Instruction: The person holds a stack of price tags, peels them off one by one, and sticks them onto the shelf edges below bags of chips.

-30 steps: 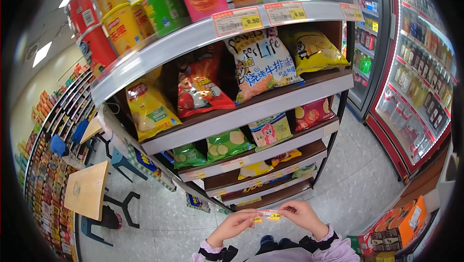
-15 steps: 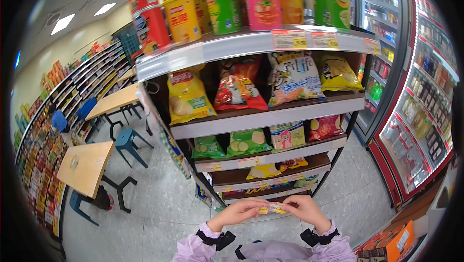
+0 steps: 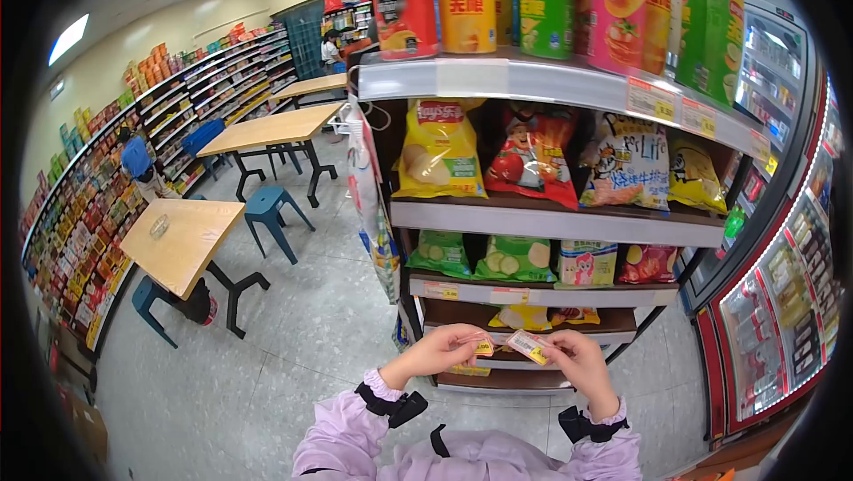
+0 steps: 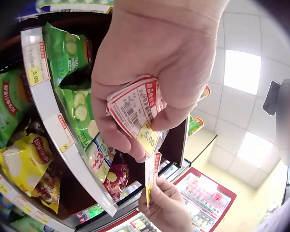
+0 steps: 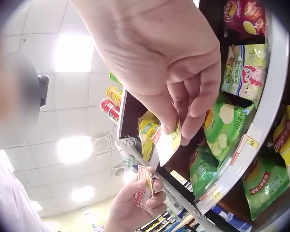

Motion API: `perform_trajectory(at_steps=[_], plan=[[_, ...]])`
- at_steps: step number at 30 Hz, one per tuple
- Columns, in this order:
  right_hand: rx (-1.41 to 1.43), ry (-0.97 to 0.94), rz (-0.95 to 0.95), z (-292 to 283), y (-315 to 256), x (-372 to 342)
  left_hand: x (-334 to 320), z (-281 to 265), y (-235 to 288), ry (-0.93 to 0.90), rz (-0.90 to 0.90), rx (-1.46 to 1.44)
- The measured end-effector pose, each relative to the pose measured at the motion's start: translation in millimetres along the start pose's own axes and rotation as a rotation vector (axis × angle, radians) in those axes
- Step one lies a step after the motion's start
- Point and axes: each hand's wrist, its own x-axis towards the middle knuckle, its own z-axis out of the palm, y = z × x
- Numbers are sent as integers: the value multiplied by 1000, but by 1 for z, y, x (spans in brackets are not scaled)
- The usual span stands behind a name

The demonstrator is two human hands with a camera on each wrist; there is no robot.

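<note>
My left hand (image 4: 154,63) grips a stack of price tags (image 4: 135,108) between curled fingers and thumb; the top tag reads 5.00 on a yellow corner. With thumb and fingertips, my right hand (image 5: 159,63) pinches a single price tag (image 5: 167,143), red, white and yellow. In the head view the single tag (image 3: 530,347) is apart from the stack (image 3: 482,346), just to its right. Both hands are held in front of the lower part of a snack shelf, whose upper board (image 3: 569,220) carries chip bags such as a yellow one (image 3: 442,148).
Canned chips (image 3: 466,10) stand on the shelf's top level. A lit drinks fridge (image 3: 773,321) is at the right. To the left are wooden tables (image 3: 182,246), a blue stool (image 3: 274,210), long wall shelves (image 3: 98,259) and a person in blue (image 3: 136,159).
The head view has swung left, bringing more of the tables into sight. My right hand has drawn a tag away from the stack; earlier the tags were together between both hands.
</note>
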Motion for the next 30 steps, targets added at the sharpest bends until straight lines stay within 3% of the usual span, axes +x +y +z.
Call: perform_trajectory(at_steps=[6, 10, 12, 14, 16, 17, 21, 30], plan=[[-132, -35, -110, 15, -36, 55, -10, -16, 1, 4, -44, -2], [-324, -24, -325, 31, -77, 101, -9, -31, 26, 77, 21, 27], [-384, 75, -466, 40, -92, 124, -3, -41, 34, 204, 82, 148], [-403, 96, -509, 47, -105, 143, 4, -50, 45, 250, 172, 290], [-422, 113, -548, 54, -114, 158, 12, -56, 54, 372, 523, 652], [-461, 138, -598, 58, -116, 164, 16, -55, 61, 466, 611, 727], [-579, 166, -699, 70, -128, 180, 19, -58, 71, 572, 531, 963], [-748, 190, -800, 85, -127, 194, 26, -64, 63, 549, 416, 1047]])
